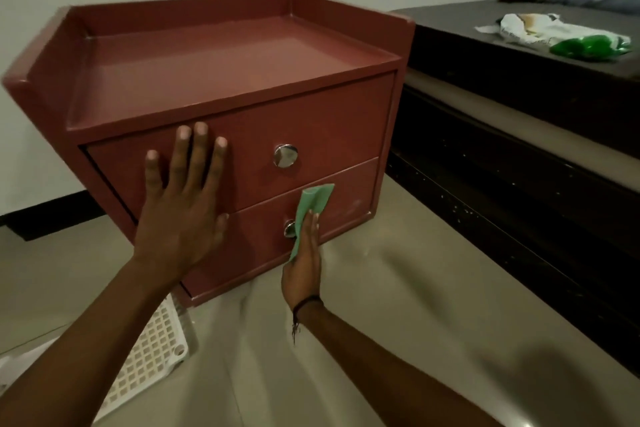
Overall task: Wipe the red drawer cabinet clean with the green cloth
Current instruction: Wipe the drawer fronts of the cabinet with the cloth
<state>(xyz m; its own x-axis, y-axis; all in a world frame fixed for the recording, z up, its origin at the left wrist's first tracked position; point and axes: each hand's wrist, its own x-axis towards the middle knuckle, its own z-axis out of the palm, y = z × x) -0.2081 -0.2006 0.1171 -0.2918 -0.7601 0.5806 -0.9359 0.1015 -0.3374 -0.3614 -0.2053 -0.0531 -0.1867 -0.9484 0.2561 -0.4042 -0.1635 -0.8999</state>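
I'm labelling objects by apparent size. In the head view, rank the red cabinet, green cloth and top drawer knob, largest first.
1. red cabinet
2. green cloth, partly hidden by the right hand
3. top drawer knob

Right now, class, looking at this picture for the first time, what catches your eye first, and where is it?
The red drawer cabinet fills the middle, with two shiny round knobs on its drawers. The left hand lies flat on the upper drawer front while the right hand presses the green cloth against the lower drawer beside its knob.
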